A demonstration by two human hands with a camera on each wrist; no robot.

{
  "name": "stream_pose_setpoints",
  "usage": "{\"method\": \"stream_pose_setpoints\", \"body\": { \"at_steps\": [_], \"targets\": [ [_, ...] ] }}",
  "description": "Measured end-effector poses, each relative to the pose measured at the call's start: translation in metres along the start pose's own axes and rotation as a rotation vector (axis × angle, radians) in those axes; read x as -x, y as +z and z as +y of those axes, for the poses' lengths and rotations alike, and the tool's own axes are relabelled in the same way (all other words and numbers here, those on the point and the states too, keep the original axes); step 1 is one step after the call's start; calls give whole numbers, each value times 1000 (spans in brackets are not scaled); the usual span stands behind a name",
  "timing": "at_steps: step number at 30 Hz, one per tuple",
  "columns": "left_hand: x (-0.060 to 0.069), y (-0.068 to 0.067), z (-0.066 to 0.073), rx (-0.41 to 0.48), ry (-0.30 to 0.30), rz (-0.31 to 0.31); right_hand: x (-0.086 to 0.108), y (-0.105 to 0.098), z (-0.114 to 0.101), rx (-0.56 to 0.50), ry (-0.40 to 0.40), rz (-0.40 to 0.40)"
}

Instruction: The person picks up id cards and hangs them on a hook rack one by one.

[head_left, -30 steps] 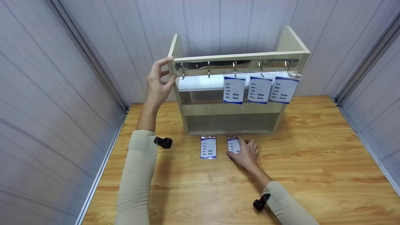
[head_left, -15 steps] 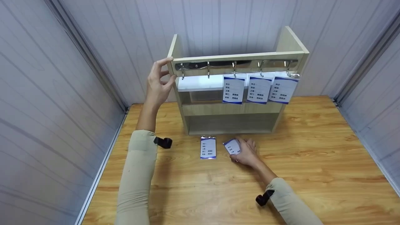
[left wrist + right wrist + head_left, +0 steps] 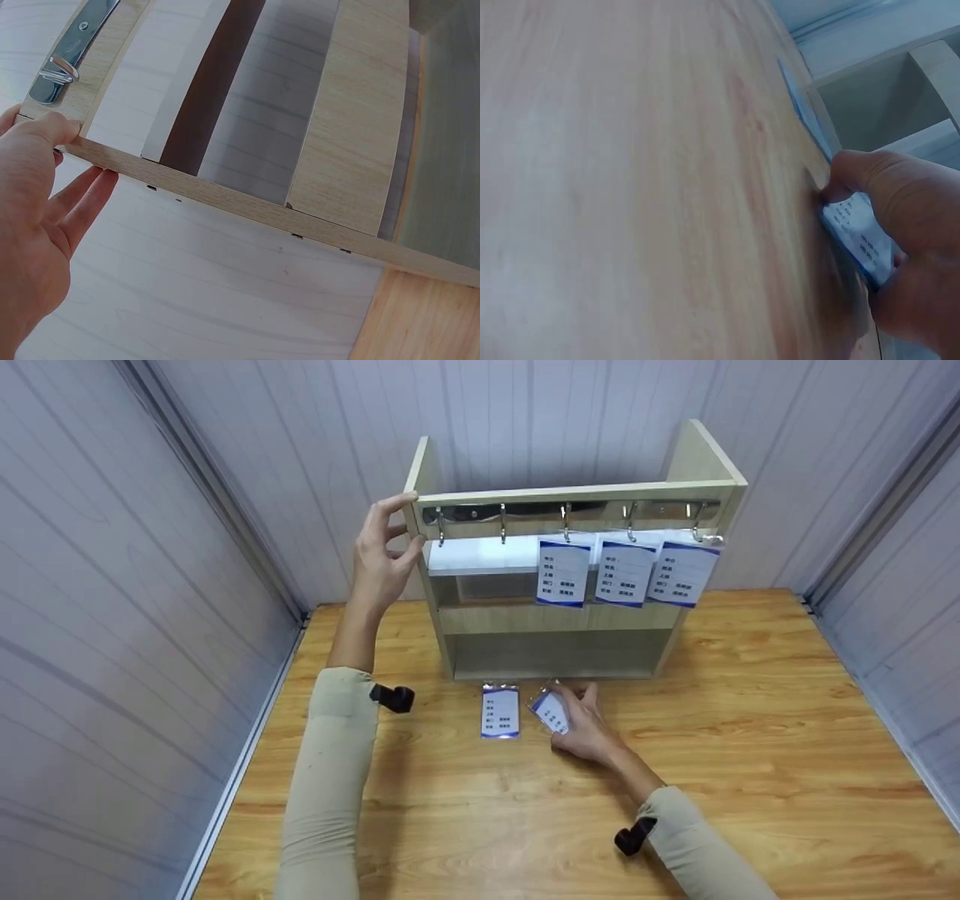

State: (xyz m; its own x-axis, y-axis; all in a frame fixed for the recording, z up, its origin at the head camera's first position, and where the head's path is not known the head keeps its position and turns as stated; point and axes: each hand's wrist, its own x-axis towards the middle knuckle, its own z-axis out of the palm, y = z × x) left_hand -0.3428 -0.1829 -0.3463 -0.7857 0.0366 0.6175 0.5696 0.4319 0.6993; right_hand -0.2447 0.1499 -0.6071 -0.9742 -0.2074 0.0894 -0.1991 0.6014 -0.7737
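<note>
the card [image 3: 551, 711] in the right hand [image 3: 589, 727] has turned a bit more and slid left since half a second ago. its top now points up and to the left, so its long side runs on a slant. the card lies just left of the right hand, which is nearer to it than the left hand [image 3: 382, 559]. the right thumb and fingers pinch the card at its edges. it is just above or on the table [image 3: 495, 810], in front of the shelf; i can't tell if all of it is off the wood.

the left hand grips the shelf [image 3: 559, 619] by its side board, thumb in front, fingers behind.

the shelf is pale, smooth wood. a shiny metal bar [image 3: 454, 516] has bent hooks [image 3: 503, 525]. three hanging cards [image 3: 564, 574] look flat and thin, in clear covers. a loose card [image 3: 500, 711] lies on the streaky, yellow-brown table.
</note>
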Motion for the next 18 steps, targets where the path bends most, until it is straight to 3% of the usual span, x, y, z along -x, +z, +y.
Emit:
{"method": "stream_pose_setpoints", "body": {
  "at_steps": [10, 14, 18],
  "targets": [
    [0, 1, 0, -6, -5, -4, 1, 9, 15, 26, -84, 113],
    [1, 0, 0, -18, -3, -3, -2, 14, 25, 40, -105, 135],
    [0, 0, 1, -14, -3, 1, -2, 12, 18, 46, -91, 118]
  ]
}}
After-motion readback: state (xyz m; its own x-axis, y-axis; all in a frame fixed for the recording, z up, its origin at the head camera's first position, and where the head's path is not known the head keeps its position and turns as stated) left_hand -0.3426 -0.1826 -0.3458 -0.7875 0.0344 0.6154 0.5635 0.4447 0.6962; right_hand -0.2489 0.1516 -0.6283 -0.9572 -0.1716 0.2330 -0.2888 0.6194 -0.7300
